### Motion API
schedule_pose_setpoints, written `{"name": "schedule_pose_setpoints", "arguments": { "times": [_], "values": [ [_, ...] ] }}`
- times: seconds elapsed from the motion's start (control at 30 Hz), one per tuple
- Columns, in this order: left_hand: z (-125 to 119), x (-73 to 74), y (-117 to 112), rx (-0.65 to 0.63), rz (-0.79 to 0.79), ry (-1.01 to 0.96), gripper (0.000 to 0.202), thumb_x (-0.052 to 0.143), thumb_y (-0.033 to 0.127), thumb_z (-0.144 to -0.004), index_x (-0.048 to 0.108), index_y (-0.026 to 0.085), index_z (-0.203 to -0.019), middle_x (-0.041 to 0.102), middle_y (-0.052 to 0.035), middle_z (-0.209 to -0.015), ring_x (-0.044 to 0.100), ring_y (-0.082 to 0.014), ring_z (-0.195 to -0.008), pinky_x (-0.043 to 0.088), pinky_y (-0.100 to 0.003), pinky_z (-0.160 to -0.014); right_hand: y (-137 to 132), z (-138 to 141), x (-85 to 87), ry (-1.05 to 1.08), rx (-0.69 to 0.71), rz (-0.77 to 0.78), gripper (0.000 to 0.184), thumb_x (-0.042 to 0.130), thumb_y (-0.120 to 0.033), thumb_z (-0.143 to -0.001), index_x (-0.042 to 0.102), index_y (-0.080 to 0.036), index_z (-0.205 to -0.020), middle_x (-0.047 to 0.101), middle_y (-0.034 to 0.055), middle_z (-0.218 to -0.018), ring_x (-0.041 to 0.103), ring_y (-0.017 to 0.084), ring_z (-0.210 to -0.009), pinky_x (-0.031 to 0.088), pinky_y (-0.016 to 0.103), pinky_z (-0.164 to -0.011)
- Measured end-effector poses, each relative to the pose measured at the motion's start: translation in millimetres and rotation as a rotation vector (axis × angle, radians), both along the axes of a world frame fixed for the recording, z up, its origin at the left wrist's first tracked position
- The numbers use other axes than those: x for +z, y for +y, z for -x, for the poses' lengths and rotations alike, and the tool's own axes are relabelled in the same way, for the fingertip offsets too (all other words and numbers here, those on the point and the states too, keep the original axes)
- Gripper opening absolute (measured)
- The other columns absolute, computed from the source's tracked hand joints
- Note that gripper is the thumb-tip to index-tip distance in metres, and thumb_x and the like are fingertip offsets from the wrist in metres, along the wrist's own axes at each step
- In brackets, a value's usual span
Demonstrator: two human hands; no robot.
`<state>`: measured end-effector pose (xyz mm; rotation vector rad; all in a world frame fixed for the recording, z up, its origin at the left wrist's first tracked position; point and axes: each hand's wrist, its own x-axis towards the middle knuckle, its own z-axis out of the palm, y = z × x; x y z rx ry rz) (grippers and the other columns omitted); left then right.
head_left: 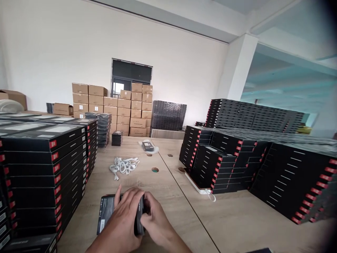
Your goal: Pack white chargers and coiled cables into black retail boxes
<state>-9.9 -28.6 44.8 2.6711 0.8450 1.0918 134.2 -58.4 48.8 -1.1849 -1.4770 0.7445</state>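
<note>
Low in the head view, a small black box (139, 219) stands on its narrow side between my two hands. My left hand (127, 214) is wrapped over it from the left, its fingers across the top. My right hand (156, 218) grips the same box from the right, with the thumb and fingers at its side; the fingertips are partly hidden. Another dark box (105, 212) with a white label lies flat on the table under and beside my left hand. Just beyond my hands rests a loose pile of white cables (123, 166).
Tall stacks of black boxes with red corners stand at the left (70, 165) and right (223, 172). A white tray (197, 186) lies under some right-hand boxes. A small box (147, 146) sits farther back. Brown cartons (123, 112) line the wall. The wooden table (168, 189) has round holes.
</note>
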Motion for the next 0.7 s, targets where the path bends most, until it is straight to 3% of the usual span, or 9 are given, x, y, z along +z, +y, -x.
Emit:
{"name": "schedule_pose_setpoints", "arguments": {
  "times": [0.1, 0.3, 0.47, 0.53, 0.6, 0.7],
  "values": [
    [-2.8, -0.8, -0.9, -0.005, 0.009, 0.011, 0.09, 0.053, 0.006, -0.049, 0.039, 0.026, -0.136, 0.056, -0.0076, -0.135, 0.047, -0.0289, -0.128, 0.002, -0.051, -0.119, 4.7, -0.4, -8.2, -0.006, -0.098, -0.023, 0.037, 0.041, -0.008, -0.056, 0.061, -0.02, -0.084, 0.063, -0.0019, -0.078, 0.058, 0.018, -0.078, 0.046, 0.028, -0.074],
    [-1.6, -2.0, -1.3, 0.019, 0.017, 0.025, 0.093, 0.054, 0.005, -0.05, 0.039, 0.026, -0.139, 0.052, -0.0079, -0.139, 0.045, -0.0302, -0.13, 0.015, -0.049, -0.118, 10.4, 2.0, -12.6, 0.132, -0.1, -0.019, 0.032, 0.041, -0.013, -0.057, 0.062, -0.02, -0.08, 0.063, -0.0011, -0.074, 0.059, 0.021, -0.079, 0.046, 0.028, -0.072],
    [3.8, -4.1, 1.4, 0.056, 0.061, 0.007, 0.094, 0.057, 0.01, -0.053, 0.037, 0.026, -0.143, 0.048, -0.0114, -0.139, 0.041, -0.0324, -0.131, 0.026, -0.049, -0.113, 14.9, -6.5, -15.2, 0.199, -0.142, 0.055, 0.024, 0.039, -0.016, -0.063, 0.061, -0.019, -0.072, 0.057, -0.0015, -0.061, 0.055, 0.019, -0.063, 0.045, 0.028, -0.061],
    [4.9, -5.7, 3.5, 0.09, 0.046, -0.004, 0.096, 0.057, 0.009, -0.054, 0.034, 0.025, -0.145, 0.047, -0.012, -0.139, 0.04, -0.0331, -0.131, 0.027, -0.049, -0.112, 14.6, -9.6, -14.6, 0.12, -0.161, -0.014, 0.034, 0.04, -0.013, -0.065, 0.063, -0.019, -0.088, 0.062, 0.0001, -0.072, 0.058, 0.019, -0.068, 0.047, 0.03, -0.065],
    [4.9, -7.3, 6.0, 0.151, 0.03, -0.012, 0.098, 0.056, 0.008, -0.055, 0.029, 0.024, -0.148, 0.047, -0.012, -0.139, 0.041, -0.0334, -0.129, 0.028, -0.05, -0.111, 12.7, -10.6, -12.9, -0.033, -0.243, -0.179, 0.045, 0.043, -0.01, -0.065, 0.061, -0.022, -0.105, 0.066, 0.0049, -0.1, 0.062, 0.023, -0.09, 0.049, 0.035, -0.079],
    [3.1, -9.3, 9.5, 0.236, 0.009, -0.023, 0.102, 0.054, 0.007, -0.057, 0.018, 0.021, -0.151, 0.046, -0.0122, -0.138, 0.04, -0.0328, -0.129, 0.027, -0.051, -0.111, 9.9, -8.7, -11.5, -0.336, -0.316, -0.368, 0.037, 0.049, -0.008, -0.07, 0.065, -0.025, -0.099, 0.052, 0.007, -0.136, 0.045, 0.029, -0.127, 0.037, 0.047, -0.104]
  ]
}}
